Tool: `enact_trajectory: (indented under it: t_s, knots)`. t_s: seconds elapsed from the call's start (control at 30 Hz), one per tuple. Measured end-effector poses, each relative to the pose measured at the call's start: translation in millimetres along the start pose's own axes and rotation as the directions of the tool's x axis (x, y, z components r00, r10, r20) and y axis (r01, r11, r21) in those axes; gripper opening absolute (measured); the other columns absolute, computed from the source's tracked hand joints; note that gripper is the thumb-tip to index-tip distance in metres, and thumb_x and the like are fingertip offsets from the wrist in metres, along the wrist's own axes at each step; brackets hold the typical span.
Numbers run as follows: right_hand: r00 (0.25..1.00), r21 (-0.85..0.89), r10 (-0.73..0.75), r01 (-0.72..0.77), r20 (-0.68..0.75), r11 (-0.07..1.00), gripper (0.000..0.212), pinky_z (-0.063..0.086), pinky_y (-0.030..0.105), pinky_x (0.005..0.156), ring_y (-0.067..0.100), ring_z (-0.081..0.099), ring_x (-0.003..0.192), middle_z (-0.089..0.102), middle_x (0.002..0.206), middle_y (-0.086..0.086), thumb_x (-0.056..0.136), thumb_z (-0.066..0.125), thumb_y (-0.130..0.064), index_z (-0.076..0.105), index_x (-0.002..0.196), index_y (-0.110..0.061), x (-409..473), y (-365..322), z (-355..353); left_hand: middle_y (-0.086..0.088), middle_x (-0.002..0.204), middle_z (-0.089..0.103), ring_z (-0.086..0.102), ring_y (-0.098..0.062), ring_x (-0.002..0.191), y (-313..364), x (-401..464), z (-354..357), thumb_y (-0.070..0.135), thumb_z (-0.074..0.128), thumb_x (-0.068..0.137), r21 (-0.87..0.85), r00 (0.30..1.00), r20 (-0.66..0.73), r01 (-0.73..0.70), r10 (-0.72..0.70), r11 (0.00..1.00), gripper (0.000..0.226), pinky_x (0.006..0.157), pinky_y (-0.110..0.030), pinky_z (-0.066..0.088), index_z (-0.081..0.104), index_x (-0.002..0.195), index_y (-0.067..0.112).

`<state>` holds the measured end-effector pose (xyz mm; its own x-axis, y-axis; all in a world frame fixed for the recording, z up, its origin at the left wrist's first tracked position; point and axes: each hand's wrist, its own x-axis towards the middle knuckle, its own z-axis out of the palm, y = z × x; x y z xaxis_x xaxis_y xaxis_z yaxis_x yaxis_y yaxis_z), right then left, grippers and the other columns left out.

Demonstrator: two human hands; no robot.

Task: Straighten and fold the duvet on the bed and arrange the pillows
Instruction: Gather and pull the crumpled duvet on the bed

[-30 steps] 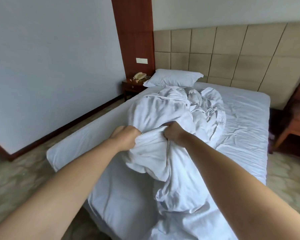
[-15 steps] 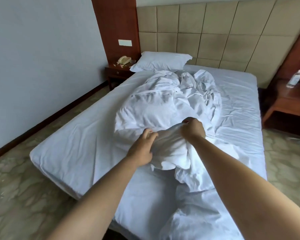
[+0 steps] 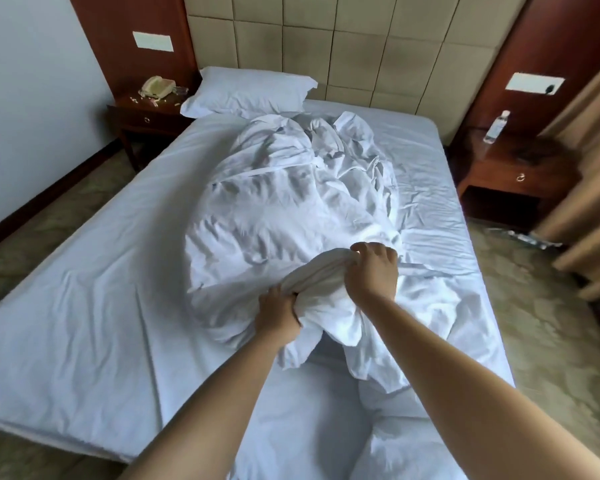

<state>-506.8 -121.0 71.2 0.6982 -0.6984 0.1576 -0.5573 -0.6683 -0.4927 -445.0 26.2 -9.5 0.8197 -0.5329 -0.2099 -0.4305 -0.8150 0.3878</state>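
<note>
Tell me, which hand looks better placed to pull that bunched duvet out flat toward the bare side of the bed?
Probably the left hand. It grips the near end of the duvet bunch on the side facing the wide bare sheet. The right hand grips the far end, nearer the crumpled side.

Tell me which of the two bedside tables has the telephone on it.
The bedside table at the far left of the bed, beside the pillow, holds the telephone. The other bedside table, by the curtain, holds a clear bottle instead.

Soft daylight, slight blur, wide-angle edge distortion
</note>
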Motion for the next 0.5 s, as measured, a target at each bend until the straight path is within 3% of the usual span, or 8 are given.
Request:
enact_trajectory:
  t_s: [0.07,0.1,0.17,0.23,0.3,0.33,0.4,0.5]
  knots:
    - [0.947,-0.163,-0.272,0.245,-0.173,0.956,0.045,0.046,0.039,0.08,0.034,0.052,0.096,0.06,0.105,0.011,0.068,0.041,-0.004,0.067,0.103,-0.011,-8,4,10,-0.008,0.133,0.031,0.034,-0.036,0.121,4,10,-14,0.022,0.053,0.087,-0.062,0.996,-0.052,0.068,-0.071,0.996,0.036,0.099,-0.039,0.04,0.054,0.123,0.019]
    - [0.882,-0.196,-0.445,0.414,-0.155,0.889,0.047,0.05,0.038,0.074,0.033,0.053,0.091,0.059,0.102,0.011,0.064,0.039,-0.009,0.067,0.102,-0.011,-11,6,17,-0.008,0.13,0.03,0.033,-0.035,0.121,6,15,-20,0.022,0.049,0.089,-0.106,0.991,-0.084,0.097,-0.106,0.99,0.033,0.101,-0.039,0.038,0.055,0.121,0.018]
    - [0.746,-0.204,-0.654,0.665,0.127,0.719,0.057,0.05,0.04,0.086,0.033,0.053,0.104,0.057,0.119,0.011,0.067,0.047,-0.021,0.06,0.122,-0.011,-19,11,32,-0.009,0.126,0.031,0.039,-0.034,0.12,7,26,-33,0.026,0.042,0.094,-0.225,0.982,-0.091,0.139,-0.163,0.965,0.033,0.105,-0.036,0.035,0.056,0.123,0.016]
    - [0.722,-0.191,-0.528,0.654,0.448,0.732,0.089,0.024,0.044,0.114,0.033,0.025,0.14,0.025,0.153,0.013,0.074,0.062,-0.032,0.019,0.151,-0.014,-20,12,44,-0.009,0.129,0.037,0.047,-0.031,0.12,3,34,-45,0.028,0.04,0.092,-0.294,0.986,-0.038,0.142,-0.16,0.945,0.041,0.105,-0.032,0.036,0.056,0.127,0.015]
    - [0.745,-0.221,-0.392,0.574,0.54,0.788,0.11,0.004,0.044,0.117,0.028,-0.002,0.147,-0.005,0.16,0.01,0.077,0.068,-0.038,-0.01,0.152,-0.024,-13,7,51,-0.012,0.125,0.05,0.053,-0.027,0.116,-1,35,-56,0.033,0.043,0.077,-0.301,0.992,0.059,0.123,-0.11,0.946,0.047,0.097,-0.028,0.04,0.065,0.112,0.009]
    - [0.768,-0.229,-0.387,0.555,0.51,0.8,0.107,0.005,0.043,0.117,0.026,-0.002,0.147,-0.005,0.16,0.01,0.079,0.068,-0.035,-0.01,0.152,-0.027,-8,3,53,-0.01,0.111,0.057,0.057,-0.025,0.108,-4,34,-58,0.033,0.046,0.071,-0.284,0.99,0.091,0.128,-0.106,0.95,0.04,0.087,-0.026,0.042,0.067,0.094,0.008]
    - [0.799,-0.186,-0.416,0.531,0.433,0.826,0.087,0.017,0.038,0.114,0.026,0.014,0.145,0.012,0.157,0.011,0.084,0.061,-0.023,0.008,0.152,-0.029,3,-7,53,0.001,0.076,0.054,0.056,-0.016,0.082,-10,31,-60,0.024,0.059,0.072,-0.271,0.989,0.104,0.134,-0.109,0.953,0.016,0.065,-0.024,0.039,0.054,0.064,0.011]
    - [0.797,-0.064,-0.4,0.476,0.452,0.877,0.05,0.038,0.035,0.1,0.028,0.043,0.129,0.047,0.138,0.01,0.09,0.052,-0.019,0.04,0.139,-0.025,13,-24,52,0.001,0.066,0.054,0.055,-0.014,0.071,-22,25,-65,0.003,0.059,0.072,-0.307,0.991,0.065,0.135,-0.121,0.942,0.013,0.057,-0.023,0.038,0.051,0.064,0.009]
